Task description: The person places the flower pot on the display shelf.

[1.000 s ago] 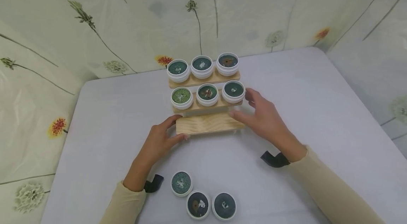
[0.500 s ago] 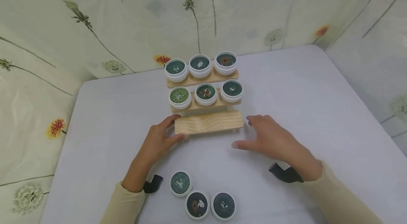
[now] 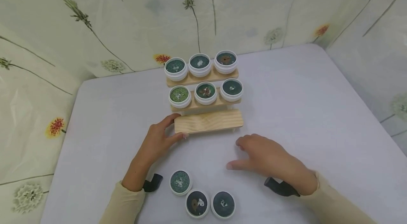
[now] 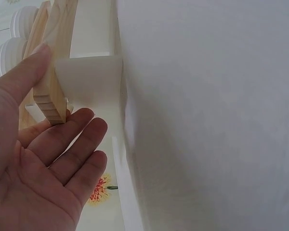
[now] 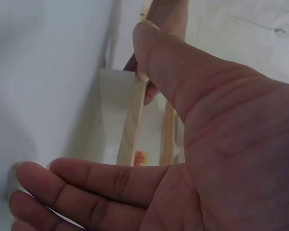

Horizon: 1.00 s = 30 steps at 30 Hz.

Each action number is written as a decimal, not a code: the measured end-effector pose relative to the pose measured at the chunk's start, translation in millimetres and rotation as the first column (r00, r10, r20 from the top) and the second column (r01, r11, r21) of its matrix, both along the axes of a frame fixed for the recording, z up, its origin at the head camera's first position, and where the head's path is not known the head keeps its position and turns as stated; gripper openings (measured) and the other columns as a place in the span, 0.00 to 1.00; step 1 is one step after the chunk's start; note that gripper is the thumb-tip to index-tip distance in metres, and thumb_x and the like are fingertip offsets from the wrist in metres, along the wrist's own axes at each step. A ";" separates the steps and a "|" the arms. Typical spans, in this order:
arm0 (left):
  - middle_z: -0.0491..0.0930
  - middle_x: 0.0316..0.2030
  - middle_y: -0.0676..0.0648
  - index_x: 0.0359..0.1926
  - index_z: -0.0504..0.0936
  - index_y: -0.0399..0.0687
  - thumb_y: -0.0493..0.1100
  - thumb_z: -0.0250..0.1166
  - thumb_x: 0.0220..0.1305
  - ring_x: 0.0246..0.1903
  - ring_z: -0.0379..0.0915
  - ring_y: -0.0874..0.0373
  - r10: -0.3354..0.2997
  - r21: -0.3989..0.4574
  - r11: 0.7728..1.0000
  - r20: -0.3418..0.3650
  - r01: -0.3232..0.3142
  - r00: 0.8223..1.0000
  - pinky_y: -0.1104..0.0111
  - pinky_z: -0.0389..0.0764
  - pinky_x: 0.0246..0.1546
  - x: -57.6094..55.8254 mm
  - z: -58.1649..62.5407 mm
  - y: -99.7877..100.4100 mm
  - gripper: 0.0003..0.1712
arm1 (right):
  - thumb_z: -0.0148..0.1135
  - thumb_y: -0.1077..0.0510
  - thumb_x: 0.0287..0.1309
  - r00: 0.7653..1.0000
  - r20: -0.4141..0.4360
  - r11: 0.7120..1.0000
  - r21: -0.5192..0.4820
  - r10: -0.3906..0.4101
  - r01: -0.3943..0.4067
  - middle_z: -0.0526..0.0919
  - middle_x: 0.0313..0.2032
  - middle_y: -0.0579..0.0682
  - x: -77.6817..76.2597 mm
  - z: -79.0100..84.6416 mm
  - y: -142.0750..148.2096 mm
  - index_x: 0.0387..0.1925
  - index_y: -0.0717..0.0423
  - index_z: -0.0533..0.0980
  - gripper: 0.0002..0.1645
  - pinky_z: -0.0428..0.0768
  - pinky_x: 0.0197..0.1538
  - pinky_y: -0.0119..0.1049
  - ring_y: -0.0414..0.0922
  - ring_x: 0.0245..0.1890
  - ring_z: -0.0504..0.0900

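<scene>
The left hand (image 3: pixel 155 142) pinches the left end of a wooden board (image 3: pixel 208 121), the nearest of three on a tiered stand, thumb at its near edge and forefinger at its far corner. In the left wrist view the other fingers reach out past the end of the wood, beside a pale upright support (image 4: pixel 89 79).

The right hand (image 3: pixel 267 155) grasps nothing: it is over the right part of the white table (image 3: pixel 286 93), nearer than the board and apart from it, thumb spread away from the fingers.

Behind the near board, the middle board (image 3: pixel 194 106) bears three white cups in a row — a bright green-topped cup (image 3: pixel 179 95) at left, a red-flecked cup (image 3: pixel 205 91) in the centre and a dark green cup (image 3: pixel 231 88) at right. The far board (image 3: pixel 197 81) carries three more, the right one a brown-marked cup (image 3: pixel 225 59).

On the table's near side three cups stand together: a speckled cup (image 3: pixel 180 182) at left, a brown-and-white-marked cup (image 3: pixel 197 204) nearer, and a plain dark cup (image 3: pixel 223 204) to its right. Flower-printed cloth (image 3: pixel 127 22) hangs beyond the table; beige sleeves (image 3: pixel 124 201) cover both forearms.
</scene>
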State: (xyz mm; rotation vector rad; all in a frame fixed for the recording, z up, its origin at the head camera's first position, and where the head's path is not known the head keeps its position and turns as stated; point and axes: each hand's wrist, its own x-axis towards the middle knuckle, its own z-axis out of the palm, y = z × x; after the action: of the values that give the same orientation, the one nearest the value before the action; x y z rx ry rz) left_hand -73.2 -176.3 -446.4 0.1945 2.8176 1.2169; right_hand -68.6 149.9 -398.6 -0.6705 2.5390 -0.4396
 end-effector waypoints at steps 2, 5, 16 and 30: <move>0.80 0.64 0.41 0.70 0.76 0.52 0.49 0.79 0.61 0.68 0.73 0.45 -0.004 0.001 1.000 -0.011 0.004 1.000 0.45 0.70 0.69 0.0 -0.7 -0.6 0.38 | 0.73 0.24 0.50 1.000 0.006 1.000 -0.012 0.017 -0.017 0.85 0.42 0.49 4.3 -0.7 -2.7 0.52 0.58 0.82 0.46 0.84 0.49 0.50 0.48 0.44 0.82; 0.81 0.64 0.41 0.70 0.76 0.52 0.48 0.79 0.61 0.68 0.73 0.45 -0.007 0.005 1.000 -0.018 0.008 1.000 0.45 0.70 0.69 0.1 -1.6 -1.2 0.38 | 0.73 0.23 0.50 0.997 0.024 0.996 -0.051 0.077 -0.075 0.85 0.46 0.50 11.3 -2.6 -4.8 0.55 0.59 0.82 0.48 0.83 0.53 0.51 0.48 0.48 0.82; 0.82 0.63 0.41 0.70 0.75 0.50 0.48 0.79 0.61 0.68 0.73 0.45 -0.004 0.014 1.000 -0.010 0.004 1.000 0.45 0.69 0.69 -0.1 -2.9 -2.0 0.38 | 0.86 0.31 0.35 0.924 0.157 0.935 -0.124 0.350 -0.333 0.78 0.57 0.42 41.0 -8.2 -20.9 0.68 0.50 0.73 0.59 0.81 0.58 0.39 0.36 0.52 0.74; 0.82 0.62 0.42 0.69 0.76 0.51 0.48 0.79 0.60 0.66 0.75 0.46 -0.016 0.021 1.000 -0.043 0.017 0.999 0.46 0.71 0.68 -0.8 -5.2 -2.3 0.38 | 0.88 0.47 0.42 0.869 0.136 0.878 -0.131 0.475 -0.460 0.76 0.44 0.32 49.8 -12.7 -32.9 0.55 0.42 0.79 0.37 0.80 0.52 0.28 0.30 0.45 0.71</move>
State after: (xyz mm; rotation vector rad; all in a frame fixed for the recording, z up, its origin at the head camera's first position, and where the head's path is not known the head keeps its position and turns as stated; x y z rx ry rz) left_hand -74.0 -178.6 -451.6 0.2479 2.8343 1.2541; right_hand -18.8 117.0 -411.3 -1.1975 2.1107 -0.4216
